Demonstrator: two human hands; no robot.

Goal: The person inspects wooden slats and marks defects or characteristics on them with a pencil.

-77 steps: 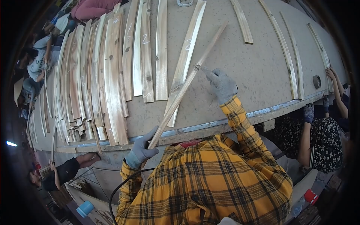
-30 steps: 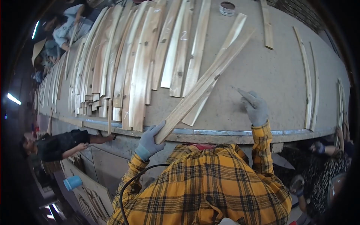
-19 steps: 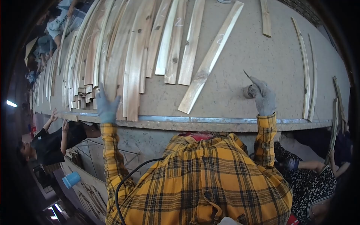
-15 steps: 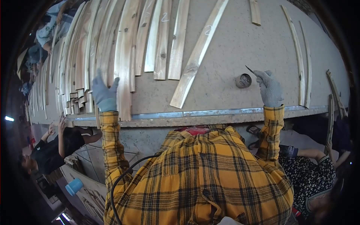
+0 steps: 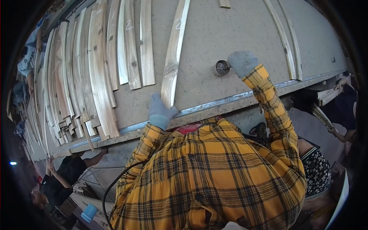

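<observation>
- Right under the camera, a yellow plaid shirt [image 5: 214, 172] fills the bottom of the view, and a black cable [image 5: 115, 188] loops off its left side.
- The left hand [image 5: 161, 111], in a grey glove, is at the metal-trimmed near edge of the worktop [image 5: 237, 34]. Its fingers are wrapped round the near end of a wooden strip [image 5: 173, 53], with the thumb out to the right.
- The strip lies flat on the grey worktop and runs away from the person. It is slightly bowed and has a "2" chalked near its far end.
- The right hand [image 5: 242, 62], also gloved, reaches further out on a stretched arm, right up against a small round tin [image 5: 220, 68].
- Its fingers curl down behind the back of the hand, so whether it grips anything cannot be told.
- The tin stands on the worktop to the right of the strip, near it but not touching.
- To the left, a row of slats [image 5: 96, 69] lies packed side by side, their near ends stepping down toward the worktop's edge.
- Far right, two thin curved strips [image 5: 285, 42] lie close together on the worktop.
- Beyond the worktop's right end, a co-worker [image 5: 345, 115] has hold of some wood pieces [image 5: 326, 96].
- Down at lower left, another person in black [image 5: 57, 184] raises an arm toward the worktop's underside, and a blue cup [image 5: 89, 212] sits nearby.
</observation>
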